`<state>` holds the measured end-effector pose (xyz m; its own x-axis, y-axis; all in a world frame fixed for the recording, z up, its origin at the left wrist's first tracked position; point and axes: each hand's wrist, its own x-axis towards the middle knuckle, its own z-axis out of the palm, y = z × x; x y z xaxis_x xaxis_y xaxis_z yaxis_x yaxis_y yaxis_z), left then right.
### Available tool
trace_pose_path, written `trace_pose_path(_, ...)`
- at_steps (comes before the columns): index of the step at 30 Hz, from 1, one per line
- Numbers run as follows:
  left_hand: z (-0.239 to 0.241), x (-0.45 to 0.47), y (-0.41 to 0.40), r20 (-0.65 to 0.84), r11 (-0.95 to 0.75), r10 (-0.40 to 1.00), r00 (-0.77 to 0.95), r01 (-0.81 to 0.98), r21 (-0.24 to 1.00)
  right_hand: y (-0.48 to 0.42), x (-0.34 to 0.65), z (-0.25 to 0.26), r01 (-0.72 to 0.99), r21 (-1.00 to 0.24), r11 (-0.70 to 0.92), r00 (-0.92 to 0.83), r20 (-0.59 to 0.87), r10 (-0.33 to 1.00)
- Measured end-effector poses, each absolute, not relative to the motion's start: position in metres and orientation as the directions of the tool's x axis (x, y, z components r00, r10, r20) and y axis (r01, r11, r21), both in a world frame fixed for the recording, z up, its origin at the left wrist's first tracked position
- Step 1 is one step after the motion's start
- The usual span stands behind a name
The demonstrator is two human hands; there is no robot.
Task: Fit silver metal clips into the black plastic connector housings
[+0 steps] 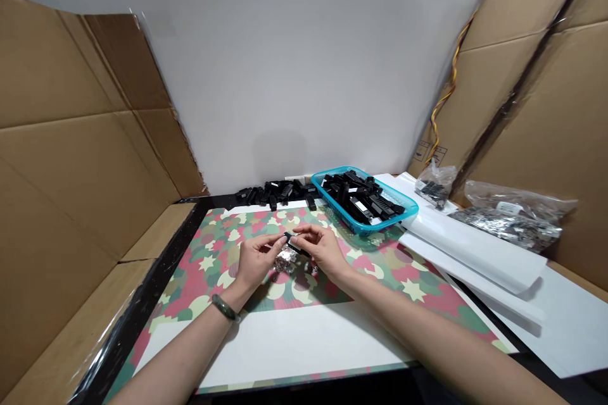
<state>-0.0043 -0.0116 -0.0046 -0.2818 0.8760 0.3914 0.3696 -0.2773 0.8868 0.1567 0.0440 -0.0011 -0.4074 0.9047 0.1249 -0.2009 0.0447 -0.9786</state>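
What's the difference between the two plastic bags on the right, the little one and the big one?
The smaller clear plastic bag holds black parts, while the larger clear plastic bag holds silvery metal parts. The smaller bag is bunched into a tall, narrow heap, whereas the larger one lies long and spread out. A white label shows near the top of the larger bag. Both are clear, crinkled plastic and sit on the right side of the scene.

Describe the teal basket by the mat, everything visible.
The teal basket is a shallow, rectangular tray of glossy, translucent-looking plastic with rounded corners and a raised rim. It sits level but angled to the view, at the far edge of the camouflage-patterned mat. It is heaped with loose black plastic parts, some showing white patches; a few lean against its walls.
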Motion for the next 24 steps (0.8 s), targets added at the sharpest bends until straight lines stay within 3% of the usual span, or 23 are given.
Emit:
trace_pose_path(5, -0.006, -0.004, -0.012, 0.418, -0.292, 0.861, -0.29, 0.391, 0.873, 0.042, 0.155, -0.003, -0.149, -0.979, 0.136, -0.379, 0.184, 0.907)
trace_pose_path(10, -0.006, -0.002, -0.013, 0.415, -0.321, 0.852, -0.32, 0.308, 0.896, 0.042, 0.155, -0.003, -0.189, -0.98, 0.058, -0.422, 0.134, 0.896)
trace_pose_path(17, -0.011, 0.005, -0.009, 0.131, -0.203, 0.898, -0.42, -0.131, 0.97, 0.045, 0.154, -0.006, -0.235, -0.972, 0.008, -0.447, 0.115, 0.887)
trace_pose_path(24, -0.009, 0.007, -0.009, 0.05, -0.151, 0.898, -0.436, -0.199, 0.968, 0.044, 0.154, -0.006, -0.214, -0.977, -0.005, -0.455, 0.095, 0.885)
